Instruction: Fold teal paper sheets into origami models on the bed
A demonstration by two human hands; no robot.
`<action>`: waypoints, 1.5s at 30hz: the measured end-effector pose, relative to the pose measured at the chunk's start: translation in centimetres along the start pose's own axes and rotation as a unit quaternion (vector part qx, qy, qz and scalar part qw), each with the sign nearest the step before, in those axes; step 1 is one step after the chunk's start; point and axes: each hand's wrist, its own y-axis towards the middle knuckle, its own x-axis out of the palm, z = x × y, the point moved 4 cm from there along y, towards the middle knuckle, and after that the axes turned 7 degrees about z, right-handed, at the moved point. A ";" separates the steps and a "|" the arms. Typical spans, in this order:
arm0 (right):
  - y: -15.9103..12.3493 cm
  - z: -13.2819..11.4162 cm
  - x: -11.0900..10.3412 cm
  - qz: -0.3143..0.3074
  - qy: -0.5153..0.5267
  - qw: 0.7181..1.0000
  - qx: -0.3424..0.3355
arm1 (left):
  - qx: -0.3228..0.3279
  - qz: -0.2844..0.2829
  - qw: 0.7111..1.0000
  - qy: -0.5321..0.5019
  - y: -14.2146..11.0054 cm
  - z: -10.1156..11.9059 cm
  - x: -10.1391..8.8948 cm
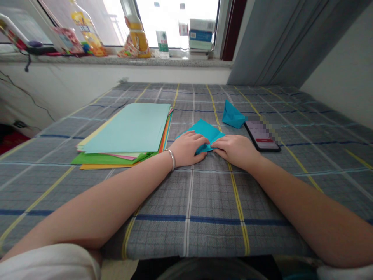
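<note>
A bright blue sheet of folding paper [201, 127], partly folded, lies on the checked cloth between my hands. My left hand [189, 147], with a silver bangle at the wrist, rests on its left side with the fingers stretched over the paper. At the near right edge, my right hand [234, 149] pinches the paper between thumb and fingers. Both hands cover parts of the sheet, so its full outline is hidden. Beyond my right hand stands a folded blue paper shape [232, 115], touching or close to a phone [260, 136].
To the left lies a stack of coloured paper [128, 130], pale blue on top. A checked cloth [163, 233] covers the table. Along the windowsill [105, 61] stand bottles, including an orange one [138, 37], a snack bag [68, 39] and boxes [201, 35]. A grey curtain [271, 42] hangs right.
</note>
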 end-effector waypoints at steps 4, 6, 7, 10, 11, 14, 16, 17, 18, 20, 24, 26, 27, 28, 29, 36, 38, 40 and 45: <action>-0.1 0.1 -0.2 0.073 0.000 0.997 0.036 | 0.019 0.077 0.996 0.047 0.2 0.2 -0.4; -0.1 0.0 -0.5 0.115 0.004 0.992 0.047 | 0.009 0.130 0.990 0.049 0.2 0.2 -0.8; -0.1 -0.2 -0.7 0.131 0.008 0.990 0.051 | 0.007 0.157 0.986 0.047 0.2 0.3 -1.0; 0.1 -0.8 -1.1 0.159 0.019 0.986 0.052 | 0.027 0.210 0.976 0.043 0.1 0.5 -1.4; 0.1 -1.0 -1.2 0.166 0.020 0.985 0.049 | 0.037 0.218 0.974 0.042 0.2 0.6 -1.4; 0.3 -1.4 -1.3 0.192 0.022 0.980 0.043 | 0.051 0.234 0.970 0.031 0.2 0.7 -1.5; 0.3 -1.4 -1.3 0.206 0.024 0.977 0.041 | 0.051 0.237 0.970 0.019 0.3 0.6 -1.5; 0.3 -1.4 -1.3 0.212 0.026 0.976 0.039 | 0.051 0.235 0.971 0.014 0.3 0.6 -1.5; 0.3 -1.4 -1.3 0.216 0.026 0.975 0.034 | 0.051 0.232 0.971 0.009 0.3 0.6 -1.5; 0.3 -1.4 -1.3 0.224 0.025 0.974 0.024 | 0.049 0.228 0.972 0.001 0.3 0.6 -1.6; 0.2 -1.0 -1.4 0.226 0.029 0.974 0.017 | 0.035 0.233 0.972 -0.010 0.3 0.5 -1.8; 0.1 -0.6 -1.4 0.223 0.035 0.974 0.021 | 0.018 0.236 0.971 -0.016 0.2 0.3 -1.9; 0.1 -0.3 -1.4 0.223 0.038 0.974 0.024 | 0.009 0.236 0.972 -0.020 0.2 0.2 -2.0; 0.0 -0.1 -1.4 0.224 0.041 0.973 0.029 | 0.001 0.235 0.972 -0.024 0.2 0.0 -2.0; -0.1 0.1 -1.4 0.225 0.043 0.973 0.035 | -0.007 0.236 0.971 -0.029 0.1 -0.1 -2.0; -0.5 1.6 -1.5 0.238 0.031 0.968 0.068 | -0.066 0.252 0.963 -0.070 -0.1 -1.4 -2.0; -0.6 2.0 -1.5 0.236 0.025 0.968 0.087 | -0.081 0.253 0.961 -0.082 -0.1 -1.9 -2.0; -0.7 2.4 -1.5 0.231 0.020 0.968 0.098 | -0.088 0.258 0.958 -0.094 -0.1 -2.3 -1.9; -0.9 3.3 -1.7 0.237 0.004 0.966 0.107 | -0.119 0.282 0.944 -0.120 -0.2 -3.4 -1.8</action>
